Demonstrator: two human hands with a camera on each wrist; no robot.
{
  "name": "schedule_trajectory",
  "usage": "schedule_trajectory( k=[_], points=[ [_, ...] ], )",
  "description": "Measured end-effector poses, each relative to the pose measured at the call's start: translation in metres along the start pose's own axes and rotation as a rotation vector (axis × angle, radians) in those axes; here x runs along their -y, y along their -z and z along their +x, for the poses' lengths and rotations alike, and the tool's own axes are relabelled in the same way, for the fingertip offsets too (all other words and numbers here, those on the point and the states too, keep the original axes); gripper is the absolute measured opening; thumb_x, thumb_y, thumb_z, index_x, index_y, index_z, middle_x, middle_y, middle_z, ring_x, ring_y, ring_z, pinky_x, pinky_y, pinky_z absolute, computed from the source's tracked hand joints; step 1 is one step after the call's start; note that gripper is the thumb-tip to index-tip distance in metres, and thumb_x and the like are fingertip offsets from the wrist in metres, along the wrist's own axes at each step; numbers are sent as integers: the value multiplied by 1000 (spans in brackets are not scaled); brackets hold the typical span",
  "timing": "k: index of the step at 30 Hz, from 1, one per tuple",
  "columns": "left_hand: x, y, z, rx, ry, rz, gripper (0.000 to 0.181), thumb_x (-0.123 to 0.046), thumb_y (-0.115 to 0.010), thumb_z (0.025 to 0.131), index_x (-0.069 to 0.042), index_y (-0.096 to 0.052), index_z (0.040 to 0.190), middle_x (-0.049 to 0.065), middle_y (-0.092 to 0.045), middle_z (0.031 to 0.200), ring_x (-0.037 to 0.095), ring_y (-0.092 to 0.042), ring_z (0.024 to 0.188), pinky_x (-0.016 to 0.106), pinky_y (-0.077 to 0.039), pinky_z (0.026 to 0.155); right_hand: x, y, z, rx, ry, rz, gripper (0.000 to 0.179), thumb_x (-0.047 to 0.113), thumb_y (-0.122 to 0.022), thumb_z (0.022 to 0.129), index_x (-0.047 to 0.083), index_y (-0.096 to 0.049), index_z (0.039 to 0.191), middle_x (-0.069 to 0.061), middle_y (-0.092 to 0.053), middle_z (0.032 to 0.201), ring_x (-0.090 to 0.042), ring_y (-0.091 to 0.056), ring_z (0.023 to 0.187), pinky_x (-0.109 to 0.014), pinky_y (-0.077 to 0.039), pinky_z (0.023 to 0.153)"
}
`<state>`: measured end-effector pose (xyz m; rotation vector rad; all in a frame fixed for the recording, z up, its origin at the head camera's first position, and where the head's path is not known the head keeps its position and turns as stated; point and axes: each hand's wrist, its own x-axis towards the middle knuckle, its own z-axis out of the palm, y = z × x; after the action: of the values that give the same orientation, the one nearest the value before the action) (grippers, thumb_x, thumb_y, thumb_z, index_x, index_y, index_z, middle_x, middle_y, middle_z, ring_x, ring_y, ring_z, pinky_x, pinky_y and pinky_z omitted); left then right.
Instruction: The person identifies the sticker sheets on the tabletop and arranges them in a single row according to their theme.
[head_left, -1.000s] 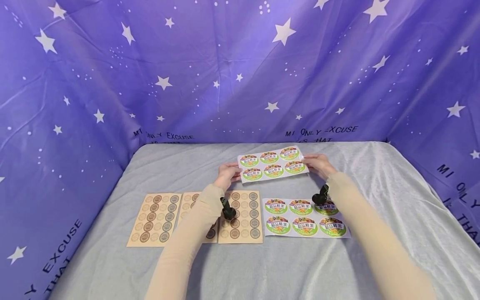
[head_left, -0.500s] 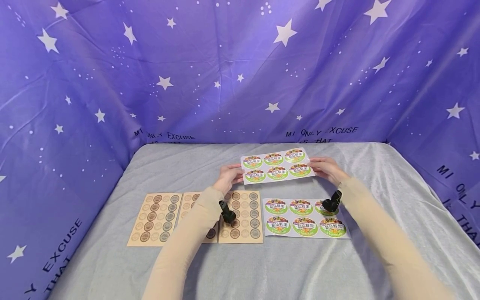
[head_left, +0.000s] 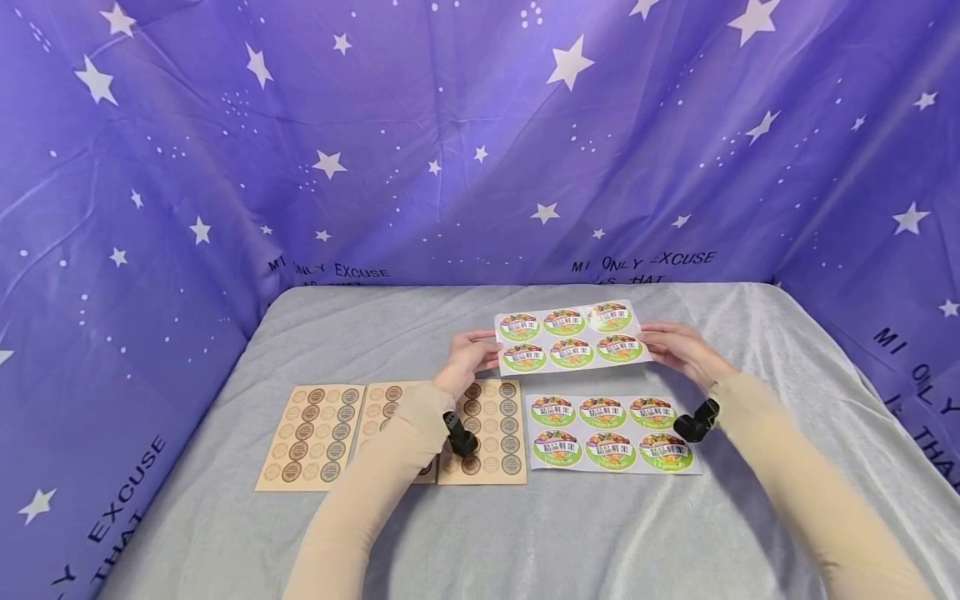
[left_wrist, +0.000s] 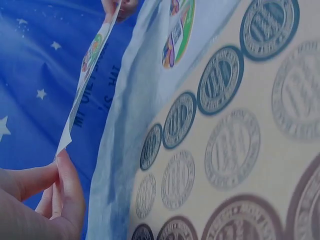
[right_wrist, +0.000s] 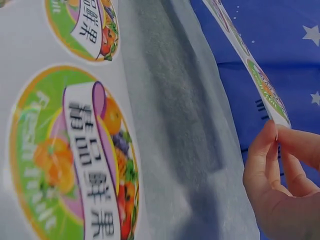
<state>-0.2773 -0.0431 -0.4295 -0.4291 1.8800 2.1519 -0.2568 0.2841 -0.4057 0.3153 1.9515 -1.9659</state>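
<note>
A white sticker sheet (head_left: pixel 573 337) with green fruit labels is held up above the far part of the table, tilted toward the head camera. My left hand (head_left: pixel 471 360) pinches its left edge, and thumb and finger (left_wrist: pixel 67 185) meet on the sheet's corner in the left wrist view. At the opposite edge my right hand (head_left: pixel 686 350) pinches the sheet between thumb and fingers (right_wrist: pixel 262 155). A second fruit sticker sheet (head_left: pixel 583 468) lies flat below, partly under the right wrist's camera. Brown sticker sheets (head_left: pixel 491 475) with round stamps lie nearest my left wrist.
The brown sheets form a row of three, with the left one (head_left: pixel 303 433) in full view and the middle one (head_left: pixel 372 417) partly behind my left sleeve. Grey cloth (head_left: pixel 600 542) covers the table. A purple star-patterned curtain (head_left: pixel 480 125) stands behind and at both sides.
Both hands have shifted right and slightly nearer with the held sticker sheet, the right hand farther than the left. The sheets on the table have stayed in place.
</note>
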Motion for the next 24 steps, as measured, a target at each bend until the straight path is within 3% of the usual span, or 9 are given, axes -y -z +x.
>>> schedule_trajectory(
  k=[5,7,10,12,16,20,24],
  points=[
    [2,-6,-7,26,-25,2,34,9,-60,75,3,-59,109,6,-60,62,9,-57,50,23,-54,57,-2,9,-10,26,-7,64,67,6,-57,85,-6,-16,136,6,-65,76,-4,-61,74,-17,-50,72],
    [2,-8,-10,36,-31,1,34,9,-61,75,3,-59,109,5,-60,61,9,-57,49,23,-54,56,-5,13,-13,36,-7,89,55,5,-57,85,-1,-30,133,5,-66,77,-5,-62,74,-18,-51,72],
    [3,-12,-15,43,-33,1,35,9,-61,75,3,-59,109,5,-60,62,8,-57,48,24,-54,57,-8,19,-19,49,2,107,26,3,-56,85,12,-55,109,4,-66,77,-6,-62,74,-18,-51,72],
    [3,-15,-17,49,-32,6,34,9,-61,75,3,-59,109,5,-60,63,9,-57,49,25,-54,58,-11,23,-23,60,9,128,15,3,-57,84,17,-61,89,3,-66,79,-7,-62,75,-19,-51,73],
    [6,-20,-20,60,-42,20,33,7,-61,76,2,-60,108,5,-60,63,9,-57,50,26,-54,60,-13,29,-31,64,21,83,13,8,-59,84,21,-59,88,7,-66,81,-5,-61,78,-18,-50,74],
    [8,-27,-24,63,-51,23,31,6,-61,77,2,-60,108,5,-60,63,8,-56,50,25,-54,60,-14,35,-38,75,19,87,15,7,-58,84,21,-59,91,6,-66,82,-5,-61,79,-19,-50,74],
    [9,-34,-30,62,-42,21,31,6,-61,76,1,-61,107,7,-61,66,9,-57,51,27,-54,61,-16,42,-43,93,16,137,23,4,-56,85,25,-66,82,4,-66,82,-7,-62,78,-19,-51,73]
  ],
)
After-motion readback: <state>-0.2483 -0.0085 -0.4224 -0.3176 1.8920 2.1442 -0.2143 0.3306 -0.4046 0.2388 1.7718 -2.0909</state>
